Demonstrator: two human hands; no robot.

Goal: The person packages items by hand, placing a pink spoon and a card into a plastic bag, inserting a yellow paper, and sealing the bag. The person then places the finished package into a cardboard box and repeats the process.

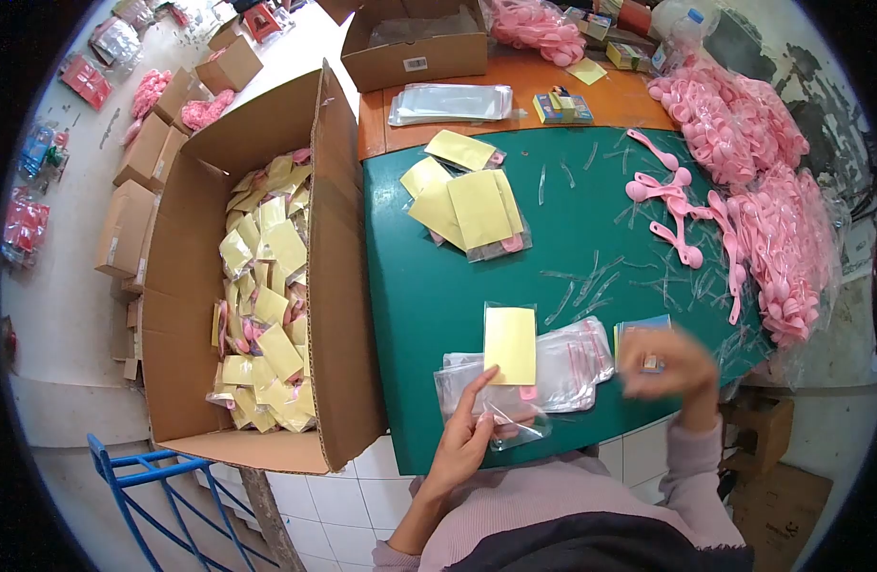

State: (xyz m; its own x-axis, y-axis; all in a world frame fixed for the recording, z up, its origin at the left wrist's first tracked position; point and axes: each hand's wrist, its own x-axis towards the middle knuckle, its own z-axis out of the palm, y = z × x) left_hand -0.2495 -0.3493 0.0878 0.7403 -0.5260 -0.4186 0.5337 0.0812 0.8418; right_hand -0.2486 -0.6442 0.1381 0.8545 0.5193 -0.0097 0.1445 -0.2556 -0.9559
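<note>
In the head view, a clear bag [520,434] is held by the left hand [460,443] near the front edge of the green table [424,305], the index finger being laid against the lower part of a yellow card [511,345] and other fingers being seen through the plastic. A pink tip [527,392] is shown just below the card. Behind and beside this, a pile of clear bags [570,362] is spread on the table. The right hand [669,367] is blurred by motion over a small blue-edged stack [648,325], and whether anything is gripped by it cannot be told. Farther back, yellow-carded packets [483,208] are laid in an overlapping group, while clear strips [591,286] and loose pink spoons [684,250] are scattered toward the right, near heaped spoons in plastic [777,257]. On the orange surface [438,100] beyond, flat clear sleeves [450,103], a small colourful box [561,111] and an open carton [415,59] are placed. Left of the table, a large cardboard box [341,286] is filled with similar packets, and a blue metal frame [162,467] is seen beside its near end
</note>
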